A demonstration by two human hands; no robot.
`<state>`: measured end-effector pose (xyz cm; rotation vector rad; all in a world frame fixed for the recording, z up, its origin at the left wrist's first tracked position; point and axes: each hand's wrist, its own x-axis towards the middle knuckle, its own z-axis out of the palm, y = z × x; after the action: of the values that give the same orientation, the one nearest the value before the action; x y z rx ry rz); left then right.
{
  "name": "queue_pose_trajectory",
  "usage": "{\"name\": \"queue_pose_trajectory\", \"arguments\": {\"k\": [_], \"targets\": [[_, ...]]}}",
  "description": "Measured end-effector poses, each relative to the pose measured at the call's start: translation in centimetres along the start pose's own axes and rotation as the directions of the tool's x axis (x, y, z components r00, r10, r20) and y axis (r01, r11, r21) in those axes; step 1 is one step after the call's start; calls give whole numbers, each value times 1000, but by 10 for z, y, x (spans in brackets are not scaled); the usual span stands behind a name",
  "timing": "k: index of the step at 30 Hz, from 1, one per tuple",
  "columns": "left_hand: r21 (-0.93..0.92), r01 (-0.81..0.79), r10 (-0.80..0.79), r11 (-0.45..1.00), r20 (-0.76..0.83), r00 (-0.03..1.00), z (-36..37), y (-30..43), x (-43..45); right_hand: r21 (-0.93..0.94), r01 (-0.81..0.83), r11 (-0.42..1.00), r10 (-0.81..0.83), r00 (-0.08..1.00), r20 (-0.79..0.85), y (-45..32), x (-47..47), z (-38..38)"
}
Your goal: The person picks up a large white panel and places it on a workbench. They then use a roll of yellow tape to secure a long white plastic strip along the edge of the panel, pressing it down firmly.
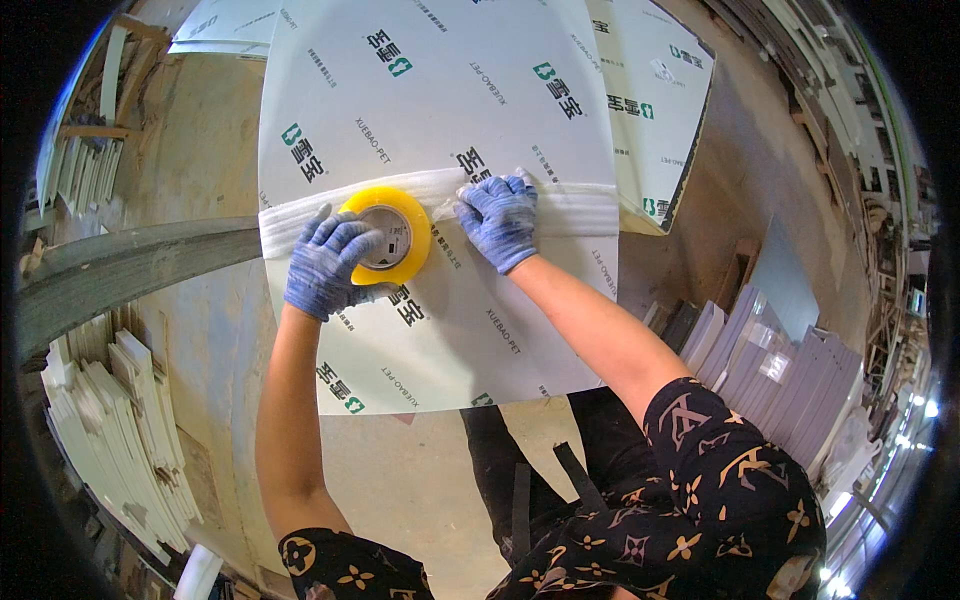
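A board under printed protective film [450,337] lies before me, with a band of white foam wrap [577,202] running across it. My left hand [330,259], in a blue knit glove, grips a large roll of tape on a yellow core [420,240] by its left side, fingers at its central hole. To the right of the roll, my right hand [499,221], gloved the same way, rests on the foam band with its fingers bent. A crumpled clear or whitish strip shows between the roll and the right fingers. What lies beneath the right fingers is hidden.
More filmed boards [660,112] stand beyond at the right. A grey beam [150,262] runs from the left towards the board. Stacks of pale panels [120,442] lean at the lower left, and a stack of grey-purple panels [780,382] stands at the right.
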<state>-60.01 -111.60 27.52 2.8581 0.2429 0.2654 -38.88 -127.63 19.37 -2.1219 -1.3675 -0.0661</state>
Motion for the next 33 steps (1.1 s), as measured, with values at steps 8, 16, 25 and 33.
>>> {"name": "queue_pose_trajectory", "arguments": {"k": [8,16,25,33], "targets": [[105,27,-31,994,36,999,18,3,-30,-15,-3,1000,3,1000,-22,-8,2,-3],[58,136,-141,989,97,985,-36,12,17,-12,-20,1000,20,1000,8,1,-3,6],[263,324,-392,909,268,880,-106,-21,19,-42,32,999,-32,999,-13,-2,0,2],[495,634,-797,595,257,547,-111,-71,-27,-33,47,998,-47,999,3,-6,2,2]]}}
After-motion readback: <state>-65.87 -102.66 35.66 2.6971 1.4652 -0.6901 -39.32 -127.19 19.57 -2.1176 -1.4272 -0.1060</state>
